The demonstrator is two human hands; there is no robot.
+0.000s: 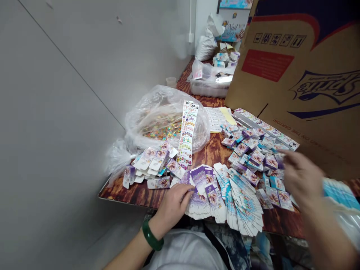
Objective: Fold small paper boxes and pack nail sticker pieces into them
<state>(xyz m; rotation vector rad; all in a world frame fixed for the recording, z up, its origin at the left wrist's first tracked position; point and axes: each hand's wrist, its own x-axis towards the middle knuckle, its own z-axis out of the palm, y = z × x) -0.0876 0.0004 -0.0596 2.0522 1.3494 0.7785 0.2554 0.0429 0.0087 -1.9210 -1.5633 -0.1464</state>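
My left hand (176, 198), with a green bangle (152, 235) on its wrist, is at the left edge of a fan of flattened purple cartons (198, 208). Its fingers and thumb are bent together on the cartons' edge. Right beside that fan lies another one of flattened blue cartons (244, 202). My right hand (302, 176) is smeared by motion at the right side of a heap of small folded boxes (254, 155); whether it holds anything does not show.
More white and purple cartons (152, 159) lie at left. Behind them are a clear plastic bag (165, 97) of colourful bits and sticker strips (186, 135). A large cardboard box (281, 90) stands at right, a plastic tub (209, 88) farther back. A grey wall (70, 112) borders the left.
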